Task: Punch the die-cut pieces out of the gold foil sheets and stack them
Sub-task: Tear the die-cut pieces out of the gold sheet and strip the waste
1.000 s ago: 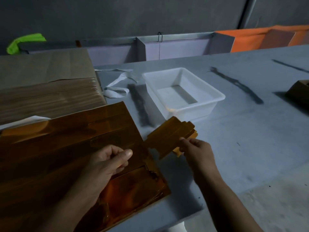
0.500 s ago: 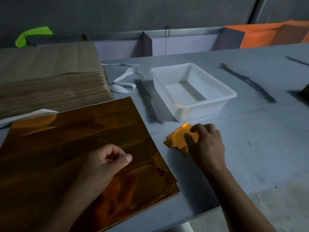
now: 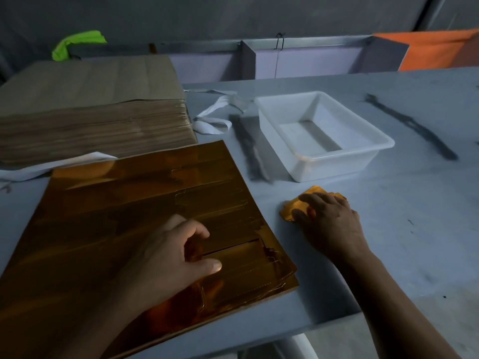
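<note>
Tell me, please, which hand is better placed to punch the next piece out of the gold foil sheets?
Left, most likely. The left hand rests on the gold foil sheets, its thumb and fingers at a cut edge. The right hand lies off the sheets, on the stack of punched pieces.

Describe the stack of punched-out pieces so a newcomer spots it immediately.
Find the white plastic tub on the table. Just in front of it, a small stack of gold foil pieces lies under the right hand. Unlike the large gold foil sheets to its left, it is far smaller and brighter.
</note>
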Demonstrator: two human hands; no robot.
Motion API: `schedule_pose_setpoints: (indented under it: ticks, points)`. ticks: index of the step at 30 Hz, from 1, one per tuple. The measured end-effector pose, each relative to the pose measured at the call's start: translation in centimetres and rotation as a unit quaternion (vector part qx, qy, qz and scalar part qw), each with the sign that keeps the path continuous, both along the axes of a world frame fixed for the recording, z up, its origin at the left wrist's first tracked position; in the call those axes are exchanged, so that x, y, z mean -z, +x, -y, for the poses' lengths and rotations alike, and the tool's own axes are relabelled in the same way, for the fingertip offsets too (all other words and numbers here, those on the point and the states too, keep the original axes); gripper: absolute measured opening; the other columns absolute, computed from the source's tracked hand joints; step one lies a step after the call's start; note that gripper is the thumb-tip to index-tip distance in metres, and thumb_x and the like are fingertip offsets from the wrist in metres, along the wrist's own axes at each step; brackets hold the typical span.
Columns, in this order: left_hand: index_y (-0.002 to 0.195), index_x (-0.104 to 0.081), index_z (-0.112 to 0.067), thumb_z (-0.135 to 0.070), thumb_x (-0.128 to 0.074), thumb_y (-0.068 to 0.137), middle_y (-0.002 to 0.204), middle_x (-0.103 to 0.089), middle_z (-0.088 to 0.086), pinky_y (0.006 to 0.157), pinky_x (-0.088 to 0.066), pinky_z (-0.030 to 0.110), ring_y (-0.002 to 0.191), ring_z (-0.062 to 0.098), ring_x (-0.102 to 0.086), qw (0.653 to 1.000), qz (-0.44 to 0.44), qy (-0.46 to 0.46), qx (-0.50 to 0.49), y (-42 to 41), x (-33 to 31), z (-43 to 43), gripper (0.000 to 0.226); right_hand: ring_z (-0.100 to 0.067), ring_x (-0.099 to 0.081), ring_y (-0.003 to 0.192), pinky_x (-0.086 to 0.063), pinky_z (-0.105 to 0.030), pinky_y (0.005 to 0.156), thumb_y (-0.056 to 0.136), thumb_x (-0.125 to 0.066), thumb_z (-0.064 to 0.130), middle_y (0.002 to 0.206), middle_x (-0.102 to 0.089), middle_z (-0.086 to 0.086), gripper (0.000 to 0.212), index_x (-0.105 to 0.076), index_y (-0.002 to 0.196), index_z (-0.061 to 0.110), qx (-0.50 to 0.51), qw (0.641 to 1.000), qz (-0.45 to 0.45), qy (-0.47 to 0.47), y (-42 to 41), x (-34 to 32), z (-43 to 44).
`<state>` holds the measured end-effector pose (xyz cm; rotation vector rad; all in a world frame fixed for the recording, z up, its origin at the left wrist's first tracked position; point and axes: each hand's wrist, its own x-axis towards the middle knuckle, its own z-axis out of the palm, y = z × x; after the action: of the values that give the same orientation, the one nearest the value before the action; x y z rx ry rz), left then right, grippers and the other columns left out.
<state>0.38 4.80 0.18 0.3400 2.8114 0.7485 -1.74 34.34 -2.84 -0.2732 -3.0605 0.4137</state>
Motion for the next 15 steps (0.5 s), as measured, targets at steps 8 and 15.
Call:
schedule_pose_setpoints:
  ticks: [8,15]
  points:
    - [0.124,-0.040,-0.053,-0.071,-0.063,0.074,0.119,-0.030,-0.028,0.070,-0.040,0.019,0.102,0.000,-0.041,1.000,0.017,-0.015,0.011,0.2,-0.6,0.4,0.057,-0.011,-0.069,0.056,-0.048,-0.020,0.046,0.086,-0.056,0.061,0.072,-0.072,0.001,0.034,-0.061,0.109,0.036,-0.006,0.938,0.057,-0.343,3.1,-3.1,2.9]
    - [0.137,-0.021,-0.060,-0.104,-0.044,0.034,0.132,-0.016,-0.038,0.096,-0.046,0.033,0.124,0.000,-0.031,0.992,0.109,-0.023,0.066,1.7,-2.4,1.6,0.115,-0.023,-0.061,0.053,-0.048,-0.027,0.042,0.094,-0.063,0.011,0.074,-0.069,-0.012,0.026,-0.059,0.118,0.020,-0.048,0.790,0.197,-0.578,3.8,-5.2,4.8]
